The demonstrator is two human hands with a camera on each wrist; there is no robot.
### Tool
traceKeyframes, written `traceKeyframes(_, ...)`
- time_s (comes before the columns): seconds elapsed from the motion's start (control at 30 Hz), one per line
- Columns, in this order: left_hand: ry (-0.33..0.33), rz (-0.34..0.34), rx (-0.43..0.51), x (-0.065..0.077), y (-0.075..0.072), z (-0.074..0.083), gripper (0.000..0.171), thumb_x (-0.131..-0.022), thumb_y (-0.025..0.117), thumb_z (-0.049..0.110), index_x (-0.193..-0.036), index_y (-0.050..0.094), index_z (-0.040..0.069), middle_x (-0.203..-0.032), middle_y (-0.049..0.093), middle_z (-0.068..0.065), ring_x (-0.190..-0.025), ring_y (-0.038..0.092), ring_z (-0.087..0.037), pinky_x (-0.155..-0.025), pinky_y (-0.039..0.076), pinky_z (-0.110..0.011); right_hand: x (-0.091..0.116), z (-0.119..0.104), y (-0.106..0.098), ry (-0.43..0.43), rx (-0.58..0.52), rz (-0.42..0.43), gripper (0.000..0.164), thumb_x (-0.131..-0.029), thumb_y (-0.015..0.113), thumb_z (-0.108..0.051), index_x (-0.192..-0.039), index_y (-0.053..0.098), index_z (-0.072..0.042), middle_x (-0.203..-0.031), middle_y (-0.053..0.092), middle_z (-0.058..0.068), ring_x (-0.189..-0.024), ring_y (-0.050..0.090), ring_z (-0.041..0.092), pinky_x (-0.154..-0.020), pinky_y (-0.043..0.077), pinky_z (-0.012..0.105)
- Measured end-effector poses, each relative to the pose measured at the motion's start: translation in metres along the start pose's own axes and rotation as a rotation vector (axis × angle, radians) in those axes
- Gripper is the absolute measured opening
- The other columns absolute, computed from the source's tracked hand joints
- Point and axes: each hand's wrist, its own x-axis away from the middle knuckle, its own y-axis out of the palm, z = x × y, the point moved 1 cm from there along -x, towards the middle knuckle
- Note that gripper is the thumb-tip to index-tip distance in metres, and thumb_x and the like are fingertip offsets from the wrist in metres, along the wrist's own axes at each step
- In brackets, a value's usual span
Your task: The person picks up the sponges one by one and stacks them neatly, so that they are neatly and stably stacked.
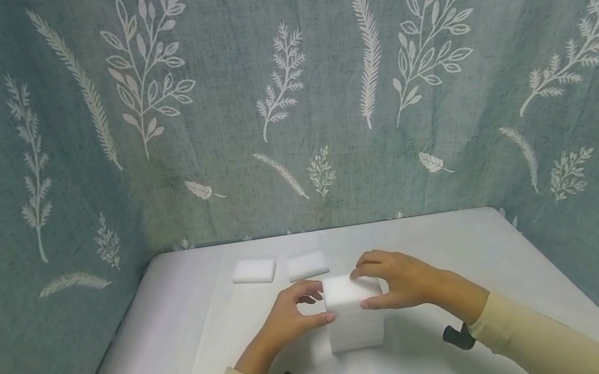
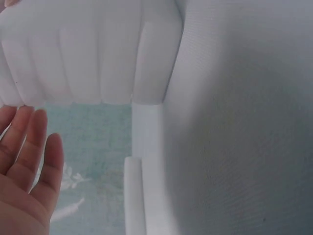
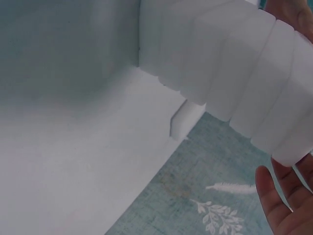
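A tall stack of white foam sponge blocks (image 1: 355, 328) stands upright on the table, between my two hands. The left hand (image 1: 293, 315) touches its upper left side, thumb near the front corner; in the left wrist view its fairly straight fingers (image 2: 36, 137) meet the block edges. With thumb in front and fingers toward the back, the right hand (image 1: 396, 279) grips the top sponge block (image 1: 345, 287). In the right wrist view, the right fingertips (image 3: 264, 181) reach that end of the stack (image 3: 215, 63). The blocks sit slightly uneven against each other.
Two more white sponge blocks, one at the left (image 1: 254, 271) and one nearer the stack (image 1: 307, 265), lie flat behind it. All stand on a white-covered table (image 1: 193, 334). A leaf-patterned green-blue curtain (image 1: 239, 105) hangs behind and along both sides.
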Motion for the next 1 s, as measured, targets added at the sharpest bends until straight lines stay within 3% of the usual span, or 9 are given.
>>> traceKeyframes(0.3,-0.004,0.005,0.029,0.0011,-0.0007,0.0011,0.051,-0.074,0.086,0.029,-0.118,0.065,0.014,-0.107,0.065,0.006,-0.099,0.061,-0.026,-0.089,0.050,-0.046,0.0032,0.0025,0.0016,0.023,-0.094,-0.038,0.060,-0.085,0.072,-0.049,-0.134,0.056,-0.019,-0.123,0.055,-0.010,-0.111,0.055,0.009,-0.092,0.050,0.036)
traceKeyframes(0.43,0.006,0.002,0.043,0.0008,0.0009,0.0004,0.054,-0.074,0.086,0.025,-0.123,0.064,0.014,-0.109,0.065,0.006,-0.099,0.061,-0.023,-0.089,0.050,-0.044,0.0031,0.0036,0.0018,0.000,-0.120,-0.018,0.059,-0.086,0.072,-0.046,-0.134,0.056,-0.017,-0.123,0.055,-0.009,-0.110,0.055,0.009,-0.091,0.051,0.036)
traceKeyframes(0.63,0.009,0.001,0.007,0.0024,0.0020,0.0014,0.053,-0.075,0.085,0.033,-0.121,0.065,0.018,-0.110,0.065,0.010,-0.099,0.060,-0.018,-0.089,0.051,-0.040,0.0042,0.0017,0.0018,-0.030,-0.128,0.007,0.056,-0.086,0.073,-0.042,-0.132,0.057,-0.014,-0.122,0.056,-0.007,-0.108,0.057,0.011,-0.090,0.052,0.036)
traceKeyframes(1.0,0.003,0.002,-0.001,0.0018,0.0014,0.0026,0.052,-0.075,0.085,0.033,-0.120,0.065,0.017,-0.113,0.065,0.009,-0.103,0.059,-0.018,-0.090,0.050,-0.040,0.0076,0.0000,0.0051,0.010,-0.139,-0.014,0.060,-0.084,0.076,-0.039,-0.134,0.055,-0.014,-0.127,0.055,-0.005,-0.112,0.056,0.013,-0.091,0.051,0.038)
